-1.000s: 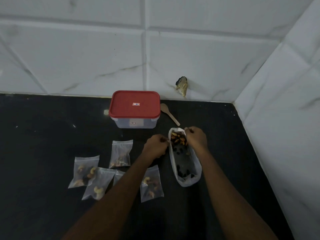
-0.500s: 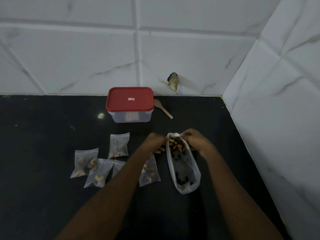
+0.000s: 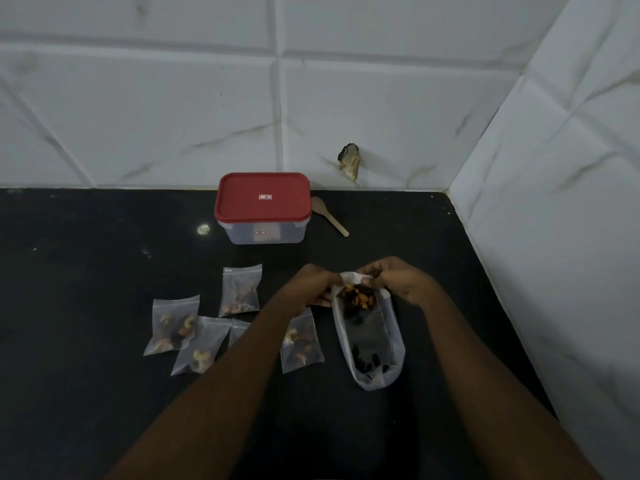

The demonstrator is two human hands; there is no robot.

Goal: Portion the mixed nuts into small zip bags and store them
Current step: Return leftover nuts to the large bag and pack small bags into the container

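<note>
Both hands pinch the far mouth of a long, clear plastic bag [image 3: 369,336] of mixed nuts [image 3: 356,296] lying on the glossy black counter [image 3: 86,271]: left hand [image 3: 311,285] on its left edge, right hand [image 3: 398,282] on its right. Small filled zip bags [image 3: 239,289] lie flat to the left.

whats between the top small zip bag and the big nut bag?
Head view: the left hand, pinching the big nut bag at its mouth, sits between it and the top small zip bag.

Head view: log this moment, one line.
left hand: pinches nut bag mouth | right hand: same | zip bags: filled, on counter | red-lidded container: closed
</note>
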